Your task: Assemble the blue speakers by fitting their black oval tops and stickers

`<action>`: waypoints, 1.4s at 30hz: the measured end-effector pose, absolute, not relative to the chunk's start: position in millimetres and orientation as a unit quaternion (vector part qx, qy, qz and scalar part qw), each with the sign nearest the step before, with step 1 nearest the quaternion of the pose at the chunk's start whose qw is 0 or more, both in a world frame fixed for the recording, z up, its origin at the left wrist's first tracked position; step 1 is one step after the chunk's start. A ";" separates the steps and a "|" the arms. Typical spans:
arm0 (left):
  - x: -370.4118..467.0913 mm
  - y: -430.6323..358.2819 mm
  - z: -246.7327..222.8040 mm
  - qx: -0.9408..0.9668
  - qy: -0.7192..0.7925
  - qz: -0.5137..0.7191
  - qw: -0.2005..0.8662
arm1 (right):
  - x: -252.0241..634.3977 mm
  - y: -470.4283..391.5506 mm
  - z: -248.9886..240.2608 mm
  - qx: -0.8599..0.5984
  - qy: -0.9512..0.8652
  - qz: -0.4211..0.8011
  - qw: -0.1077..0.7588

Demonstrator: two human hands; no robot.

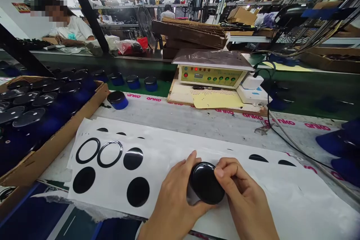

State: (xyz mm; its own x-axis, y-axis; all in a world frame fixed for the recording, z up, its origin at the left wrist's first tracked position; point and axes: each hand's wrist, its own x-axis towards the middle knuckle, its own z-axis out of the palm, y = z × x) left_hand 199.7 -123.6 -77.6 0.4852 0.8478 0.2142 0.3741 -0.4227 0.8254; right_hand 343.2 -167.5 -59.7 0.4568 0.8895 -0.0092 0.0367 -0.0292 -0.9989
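Note:
My left hand (177, 195) is wrapped around the side of a round piece with a glossy black top (207, 183); its lower body is mostly hidden by my fingers. At the right edge of that top, my right hand (242, 187) has thumb and forefinger pinched together, touching the rim. Whatever lies between those fingertips is hidden. Under both hands lies a white sheet (174, 150) bearing black round stickers (138, 192) and two black rings (110, 154), all to the left of my hands.
At left, a cardboard box (92, 101) holds several blue, black-topped round pieces. One similar blue piece (118, 101) stands beside it, and more sit on the green strip behind. A control box (210, 77) stands at the back, with cables (292, 142) at right. Another person (75, 30) sits far left.

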 end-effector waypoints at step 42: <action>198.4 -123.5 -77.0 0.773 0.401 0.327 0.367 | 341.0 -166.1 -53.1 -0.635 -0.458 0.275 0.558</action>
State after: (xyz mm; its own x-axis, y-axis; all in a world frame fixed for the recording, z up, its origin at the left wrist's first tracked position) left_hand 198.4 -123.5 -77.0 0.4651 0.8597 0.2114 0.3792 -0.4092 0.8299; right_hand 341.0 -166.1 -53.1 0.4287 0.8887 0.1625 0.2745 0.0433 -0.9606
